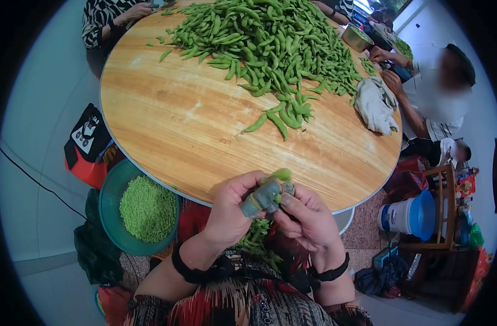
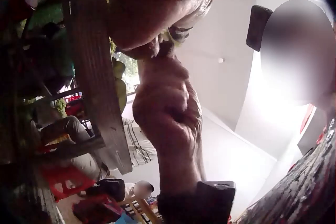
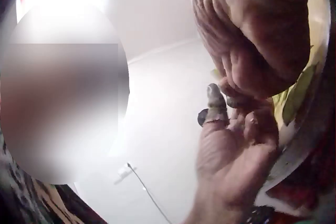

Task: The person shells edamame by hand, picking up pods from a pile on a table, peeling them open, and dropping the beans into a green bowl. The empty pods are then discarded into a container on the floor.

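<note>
Over the near table edge, my left hand and right hand meet at the fingertips. Between them they pinch a green soybean pod, partly hidden by the fingers. Grey-green wrapping with a yellow band covers the left thumb. Dark covering also shows at the right thumb tip. In the left wrist view, the right hand has its fingers curled in. From the right wrist view, the wrapped left thumb points up beside the right fingers. More pods lie below the hands in the lap.
A large heap of pods covers the far side of the round wooden table. Left of my lap stands a green basin of shelled beans. Grey gloves lie at the right edge. Another person's hands work beyond them.
</note>
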